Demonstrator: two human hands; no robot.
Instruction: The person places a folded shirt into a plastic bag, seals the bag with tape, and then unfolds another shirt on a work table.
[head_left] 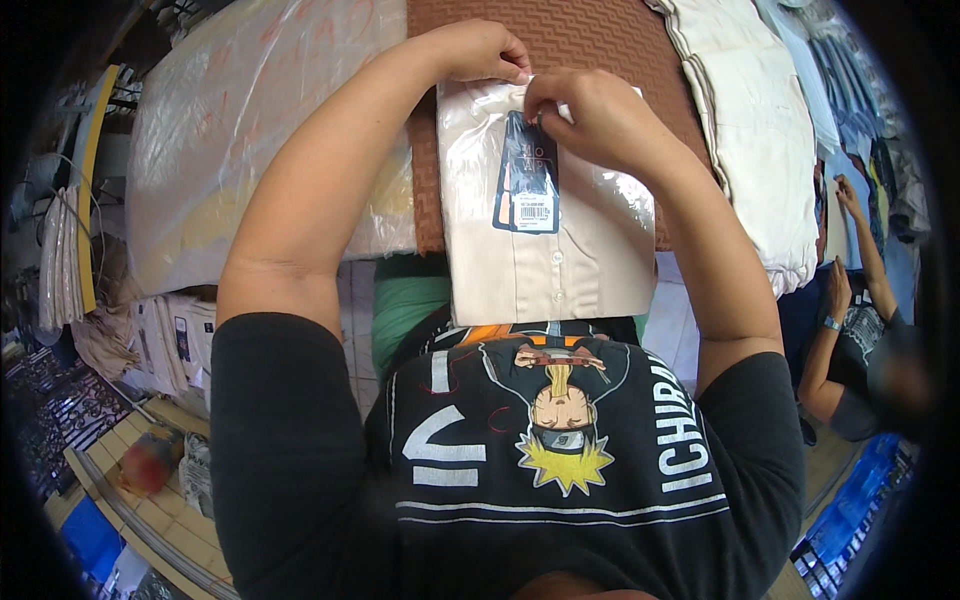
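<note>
Overhanging the brown cloth's (600,35) near edge, a bagged shirt (600,255) is being pinched by curled left hand (485,52) and right hand (606,118).

Ctr. is bright & fairly even, src unclear, w/ hard white glare on the clear bag (605,245) & duller sheen on the wrapped bundle (270,140) at L; shadows are soft. The black tee (560,510) goes v. dark, its sleeves (285,440) losing detail. Ctr. focus is reasonably sharp, but straight lines bow twd the rim (e.g. yellow board (97,190)), corners drop to black w/ a bluish fringe, & co-worker's head (903,372) is a blurred patch at R.
</note>
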